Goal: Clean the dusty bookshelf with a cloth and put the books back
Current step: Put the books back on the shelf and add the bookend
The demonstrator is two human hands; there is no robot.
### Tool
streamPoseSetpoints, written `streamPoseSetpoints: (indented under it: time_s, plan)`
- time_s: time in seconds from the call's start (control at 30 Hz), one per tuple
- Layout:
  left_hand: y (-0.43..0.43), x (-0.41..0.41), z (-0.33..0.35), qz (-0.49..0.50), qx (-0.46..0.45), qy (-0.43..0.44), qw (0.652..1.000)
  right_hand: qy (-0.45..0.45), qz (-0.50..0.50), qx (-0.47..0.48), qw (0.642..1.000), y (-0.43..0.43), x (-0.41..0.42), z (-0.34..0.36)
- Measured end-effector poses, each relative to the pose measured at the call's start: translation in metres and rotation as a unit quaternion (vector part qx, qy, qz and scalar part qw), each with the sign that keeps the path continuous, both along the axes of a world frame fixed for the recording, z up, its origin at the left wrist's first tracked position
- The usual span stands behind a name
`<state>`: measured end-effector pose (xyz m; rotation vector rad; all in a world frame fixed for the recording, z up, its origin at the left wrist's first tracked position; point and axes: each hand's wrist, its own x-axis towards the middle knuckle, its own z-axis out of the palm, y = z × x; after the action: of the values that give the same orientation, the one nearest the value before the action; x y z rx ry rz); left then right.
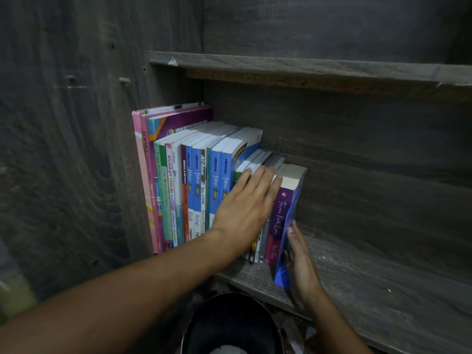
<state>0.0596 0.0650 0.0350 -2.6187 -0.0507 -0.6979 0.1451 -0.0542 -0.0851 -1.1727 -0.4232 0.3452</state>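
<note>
Black round container (229, 320) sits nearest, btm ctr of frame, w/ something pale inside at the very btm edge. Blurred green patch (15, 290) at lower-left edge; can't tell what it is. L forearm crosses from btm left up toward ctr; R forearm comes in from btm right.

R grip (302, 272), lower ctr-right, lies w/ fingers stretched along the blue front cover of the purple-spined book (279, 215), pressing it from the right; thumb not clear. That book stands at the right end of the row, btm edge on the shelf (370, 290), cover bowing out a bit. So the book is just left of the R grip & touching it.

L grip (245, 208), ctr frame, is spread flat, fingers straight & slightly apart, palm over the spines of the short books (258, 159) just left of the purple one. Fingertips reach their top edges; the rightmost fingertip touches the top corner of the purple-spined book. It clasps nothing.

Shelf board is grey wood grain w/ pale dusty streaks & specks.

Further left, blue "fokus" books (215, 180) stand upright, then thinner spines, then a tall pink book (143, 175) against the side panel (63, 149). Behind is the back panel (357, 136). Upper shelf (306, 70) runs across upper right, front edge chipped.
</note>
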Motion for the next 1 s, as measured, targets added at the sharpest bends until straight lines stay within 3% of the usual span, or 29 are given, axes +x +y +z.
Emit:
streamPoseSetpoints:
  time_s: [0.17,0.27,0.37,0.47,0.53,0.63,0.8,1.0]
  plan:
    - [-0.009,0.001,0.0,0.007,-0.012,0.008,1.0,0.018,0.001,0.052,0.998,0.004,0.0,0.004]
    - [-0.01,-0.01,-0.01,-0.05,-0.06,-0.023,0.997,0.01,0.012,0.059,0.998,0.003,-0.001,0.007]
    - [0.011,-0.043,-0.019,-0.091,-0.138,-0.154,0.974,0.01,0.028,0.055,0.998,-0.001,0.005,0.002]
    - [0.062,-0.08,-0.037,-0.009,-0.226,-0.251,0.941,-0.003,0.037,0.033,0.999,-0.005,0.009,-0.002]
    - [0.094,-0.089,-0.054,0.063,-0.249,-0.206,0.944,-0.008,0.039,0.032,0.999,-0.004,0.011,-0.002]
    - [0.113,-0.085,-0.079,0.054,-0.22,-0.14,0.964,-0.004,0.032,0.034,0.999,-0.004,0.012,-0.003]
    - [0.118,-0.086,-0.079,0.048,-0.208,-0.157,0.964,-0.003,0.033,0.024,0.999,-0.006,0.011,-0.001]
    - [0.104,-0.088,-0.072,0.064,-0.257,-0.126,0.956,-0.011,0.031,-0.007,0.999,-0.008,-0.002,0.01]
